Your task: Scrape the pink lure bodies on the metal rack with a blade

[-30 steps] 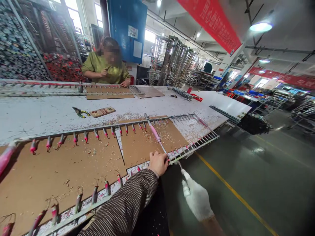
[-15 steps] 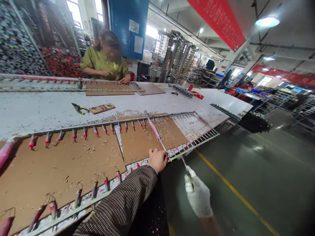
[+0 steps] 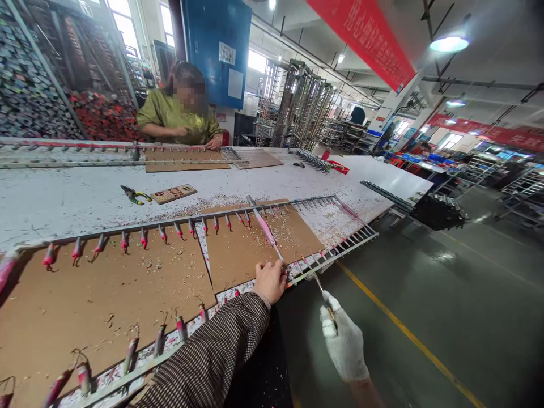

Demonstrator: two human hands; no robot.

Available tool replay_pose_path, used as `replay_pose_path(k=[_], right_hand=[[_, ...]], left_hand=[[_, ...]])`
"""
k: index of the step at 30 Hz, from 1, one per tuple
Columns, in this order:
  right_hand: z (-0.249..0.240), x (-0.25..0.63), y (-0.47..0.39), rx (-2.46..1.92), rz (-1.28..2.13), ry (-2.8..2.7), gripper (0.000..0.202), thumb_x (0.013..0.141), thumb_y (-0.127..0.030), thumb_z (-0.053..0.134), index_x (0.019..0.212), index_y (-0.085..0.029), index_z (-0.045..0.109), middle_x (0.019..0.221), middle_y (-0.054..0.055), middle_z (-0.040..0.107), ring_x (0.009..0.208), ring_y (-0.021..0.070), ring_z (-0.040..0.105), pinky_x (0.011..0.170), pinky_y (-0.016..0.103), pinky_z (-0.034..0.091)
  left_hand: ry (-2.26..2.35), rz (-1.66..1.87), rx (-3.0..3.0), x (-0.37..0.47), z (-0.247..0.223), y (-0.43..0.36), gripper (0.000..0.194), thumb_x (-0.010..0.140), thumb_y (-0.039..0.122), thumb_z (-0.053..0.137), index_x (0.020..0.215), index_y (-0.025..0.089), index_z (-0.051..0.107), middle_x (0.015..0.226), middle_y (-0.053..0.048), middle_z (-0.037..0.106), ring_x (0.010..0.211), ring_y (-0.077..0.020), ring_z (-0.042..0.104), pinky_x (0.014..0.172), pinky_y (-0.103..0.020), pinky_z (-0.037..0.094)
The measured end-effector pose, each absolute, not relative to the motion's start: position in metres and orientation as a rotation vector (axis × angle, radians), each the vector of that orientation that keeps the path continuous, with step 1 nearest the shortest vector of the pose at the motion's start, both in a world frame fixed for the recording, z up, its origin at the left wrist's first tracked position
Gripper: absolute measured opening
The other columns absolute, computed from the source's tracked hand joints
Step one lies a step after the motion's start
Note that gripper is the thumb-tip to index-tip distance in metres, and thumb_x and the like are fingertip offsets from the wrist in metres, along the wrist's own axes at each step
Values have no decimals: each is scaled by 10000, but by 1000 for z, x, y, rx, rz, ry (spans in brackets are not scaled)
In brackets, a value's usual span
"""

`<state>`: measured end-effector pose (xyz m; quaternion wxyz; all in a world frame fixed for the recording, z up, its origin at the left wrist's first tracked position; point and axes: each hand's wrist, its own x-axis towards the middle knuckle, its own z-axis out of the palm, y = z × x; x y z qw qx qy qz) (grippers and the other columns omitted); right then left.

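A long metal rack (image 3: 148, 219) with rows of short pegs lies on the table, many pegs coated in pink and grey. My left hand (image 3: 271, 280) is bare, its fingers curled round the rack's near rail where a pink-coated crossbar (image 3: 266, 228) meets it. In a white glove, my right hand (image 3: 345, 340) grips a thin tool with a metal shaft (image 3: 318, 281). The tool's tip reaches up to the underside of the near rail, just right of my left hand; whether they touch I cannot tell. Its handle is mostly hidden in the glove.
Brown boards (image 3: 106, 300) strewn with chips lie under the rack. Beyond it are yellow-handled pliers (image 3: 135, 195) and a printed wooden plaque (image 3: 173, 194). A co-worker (image 3: 181, 113) sits across the table at another rack. Dark floor with a yellow line (image 3: 408, 328) lies to the right.
The view has shifted slightly. Both hands keep nearly the same places, with the tool's tip still close to the near rail.
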<state>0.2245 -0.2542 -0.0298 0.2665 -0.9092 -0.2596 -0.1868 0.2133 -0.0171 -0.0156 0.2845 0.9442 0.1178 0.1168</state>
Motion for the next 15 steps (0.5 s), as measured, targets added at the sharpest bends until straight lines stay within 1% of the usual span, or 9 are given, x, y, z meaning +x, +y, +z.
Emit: replay_pose_path(k=[2,5,9,15], right_hand=[[-29,224,-253,-2450,-498,-707,408,1001,-395,392,1307,-228,605,1187,21,727,1006,183,719,828,256,560],[-30,224,-251,-2449,-487,-747,397,999,-372,395,1315,-241,596,1208,12,718,1030,177,711,838,254,561],[-31,224,-251,-2435,-517,-768,393,1003,-371,395,1299,-224,607,1184,25,728,1011,176,718,832,252,563],[-31,228,-252,-2432,-602,-775,399,1009,-397,402,1298,-216,608,1154,26,739,953,184,734,787,255,573]], left_hand=[[301,306,2546,213,-16,-17,223,873,212,550,1087,251,600,959,-35,704,975,-217,581,945,-411,284],[248,310,2593,212,-14,-19,167,888,212,541,1020,264,629,933,-26,712,974,-223,571,950,-428,271],[224,311,2580,215,-11,-22,118,906,298,572,978,260,658,956,-25,734,983,-234,553,940,-440,265],[229,356,2596,222,-21,-24,187,951,297,519,868,240,676,928,-31,731,988,-235,536,954,-453,244]])
